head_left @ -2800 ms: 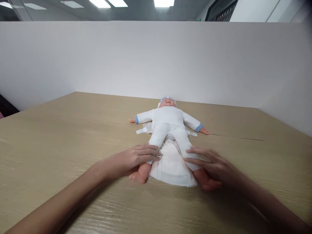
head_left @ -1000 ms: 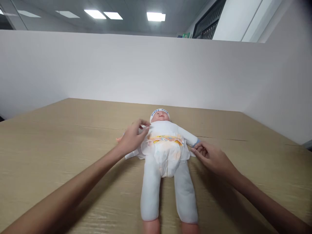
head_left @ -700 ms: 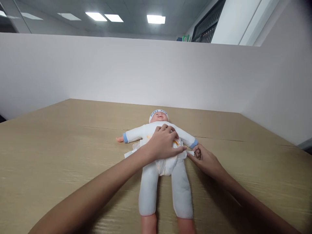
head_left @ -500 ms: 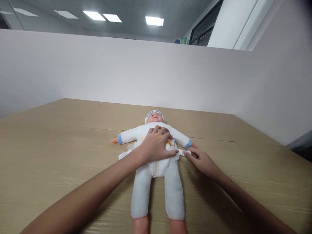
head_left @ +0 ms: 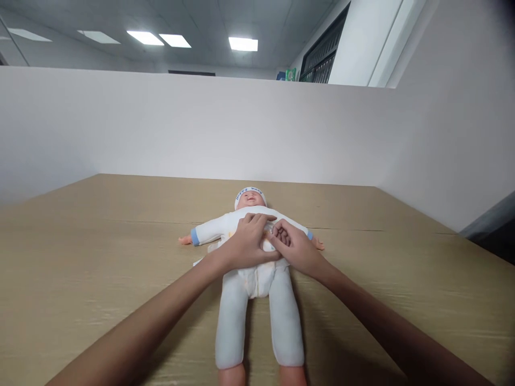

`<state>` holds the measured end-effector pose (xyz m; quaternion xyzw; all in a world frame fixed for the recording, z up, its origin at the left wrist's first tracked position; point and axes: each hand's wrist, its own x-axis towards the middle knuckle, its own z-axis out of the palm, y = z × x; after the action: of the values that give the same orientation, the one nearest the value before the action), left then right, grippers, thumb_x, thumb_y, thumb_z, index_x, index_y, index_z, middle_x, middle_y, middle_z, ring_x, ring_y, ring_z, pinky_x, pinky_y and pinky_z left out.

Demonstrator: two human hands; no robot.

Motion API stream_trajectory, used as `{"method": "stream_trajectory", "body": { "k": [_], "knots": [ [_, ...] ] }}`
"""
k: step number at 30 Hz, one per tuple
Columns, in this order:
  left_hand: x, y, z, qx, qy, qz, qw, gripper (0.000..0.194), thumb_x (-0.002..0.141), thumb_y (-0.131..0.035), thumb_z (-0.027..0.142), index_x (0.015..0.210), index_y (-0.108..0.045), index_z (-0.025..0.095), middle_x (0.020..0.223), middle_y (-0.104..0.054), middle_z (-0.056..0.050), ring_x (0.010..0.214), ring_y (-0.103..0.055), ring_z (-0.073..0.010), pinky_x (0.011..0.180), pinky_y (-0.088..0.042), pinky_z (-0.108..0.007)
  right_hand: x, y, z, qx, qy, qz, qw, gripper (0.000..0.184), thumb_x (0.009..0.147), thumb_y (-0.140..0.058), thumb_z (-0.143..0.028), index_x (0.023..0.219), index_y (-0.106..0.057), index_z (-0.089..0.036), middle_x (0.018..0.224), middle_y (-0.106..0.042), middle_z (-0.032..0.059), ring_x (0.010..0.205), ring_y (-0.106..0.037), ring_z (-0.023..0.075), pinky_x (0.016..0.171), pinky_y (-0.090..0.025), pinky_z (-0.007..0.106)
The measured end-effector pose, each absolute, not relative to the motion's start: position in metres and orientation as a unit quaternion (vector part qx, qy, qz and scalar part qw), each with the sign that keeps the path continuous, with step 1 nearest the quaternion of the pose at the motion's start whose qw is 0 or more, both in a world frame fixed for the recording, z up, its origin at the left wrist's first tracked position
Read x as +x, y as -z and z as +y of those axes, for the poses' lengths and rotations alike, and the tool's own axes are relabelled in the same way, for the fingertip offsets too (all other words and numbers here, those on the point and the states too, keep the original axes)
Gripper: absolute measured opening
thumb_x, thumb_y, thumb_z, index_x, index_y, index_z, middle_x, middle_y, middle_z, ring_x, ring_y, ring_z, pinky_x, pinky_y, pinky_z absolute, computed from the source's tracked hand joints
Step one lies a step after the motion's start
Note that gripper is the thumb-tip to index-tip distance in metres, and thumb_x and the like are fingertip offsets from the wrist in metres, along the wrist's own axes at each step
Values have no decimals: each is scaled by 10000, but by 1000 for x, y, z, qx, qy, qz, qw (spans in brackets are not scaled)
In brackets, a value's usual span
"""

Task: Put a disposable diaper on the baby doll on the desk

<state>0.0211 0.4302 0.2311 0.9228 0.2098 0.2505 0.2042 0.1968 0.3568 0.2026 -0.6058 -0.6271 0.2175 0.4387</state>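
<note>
Lying on the tabletop (head_left: 100, 257), the doll (head_left: 285, 316) wears a headband (head_left: 251, 190) reading "Happy", second word unclear; the left hand (head_left: 247, 244) spreads over its diaper (head_left: 256, 281), the right hand (head_left: 296, 247) curls there, grip hidden.

Ceiling panels (head_left: 243, 44) bright, almost blown out. Soft shadows (head_left: 354, 356) on desk (head_left: 120, 206), far edge fairly sharp. View's upper right corner dark.
</note>
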Motion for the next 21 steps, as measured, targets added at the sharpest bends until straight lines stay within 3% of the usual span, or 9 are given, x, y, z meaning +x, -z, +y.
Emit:
{"method": "stream_trajectory", "body": {
  "k": [2,4,6,9,11,14,17,21],
  "knots": [
    [6,-229,436,908,-261,180,275,736,879,-802,503,1496,-474,269,1539,-585,-126,1431,-536,-355,1175,-476,-550,197,-195,342,-567,-160,-654,474,203,1029,-608,-432,1077,-663,-243,1023,-670,25,944,-625,214,863,-501,360],
    [-14,-224,441,886,-289,191,308,695,974,-713,536,1548,-408,288,1596,-545,-118,1472,-527,-318,1188,-482,-504,201,-186,326,-541,-102,-693,465,275,1088,-543,-400,1286,-691,-280,1255,-667,61,1190,-615,243,1056,-473,407],
    [-39,-214,446,873,-327,238,273,541,1053,-603,508,1518,-436,288,1570,-569,-111,1458,-540,-307,1182,-476,-500,205,-180,311,-534,-48,-731,422,378,1122,-484,-359,1468,-633,-335,1412,-618,69,1351,-547,265,1161,-412,452],
    [-76,-197,449,876,-340,299,168,360,1086,-524,473,1374,-532,257,1422,-649,-109,1320,-606,-309,1103,-491,-500,205,-180,302,-541,25,-751,377,441,1135,-449,-318,1560,-561,-357,1453,-602,73,1365,-536,282,1144,-419,475],
    [-96,-188,448,883,-313,329,121,299,1081,-501,484,1237,-559,236,1264,-688,-101,1169,-638,-303,1012,-505,-484,196,-189,306,-542,49,-748,379,398,1131,-459,-308,1500,-609,-320,1372,-637,85,1292,-573,282,1084,-451,460],
    [-112,-179,445,893,-237,373,86,318,1050,-495,538,1027,-551,225,1073,-690,-93,1028,-623,-313,938,-486,-480,171,-212,326,-527,29,-751,398,243,1098,-518,-305,1261,-687,-241,1191,-682,94,1143,-617,273,999,-484,428],
    [-116,-175,445,893,-178,407,76,360,996,-539,572,889,-529,229,990,-688,-102,993,-609,-327,883,-460,-455,141,-232,350,-543,-14,-755,368,95,1036,-606,-326,1011,-623,-236,1021,-699,60,982,-630,257,882,-479,395],
    [-117,-182,453,856,-145,446,217,384,980,-502,559,767,-497,240,790,-644,-38,774,-590,-246,713,-418,-364,116,-241,371,-627,-24,-729,274,277,936,-703,-399,856,-481,-253,888,-673,24,833,-596,241,712,-382,356]
  ]
}}
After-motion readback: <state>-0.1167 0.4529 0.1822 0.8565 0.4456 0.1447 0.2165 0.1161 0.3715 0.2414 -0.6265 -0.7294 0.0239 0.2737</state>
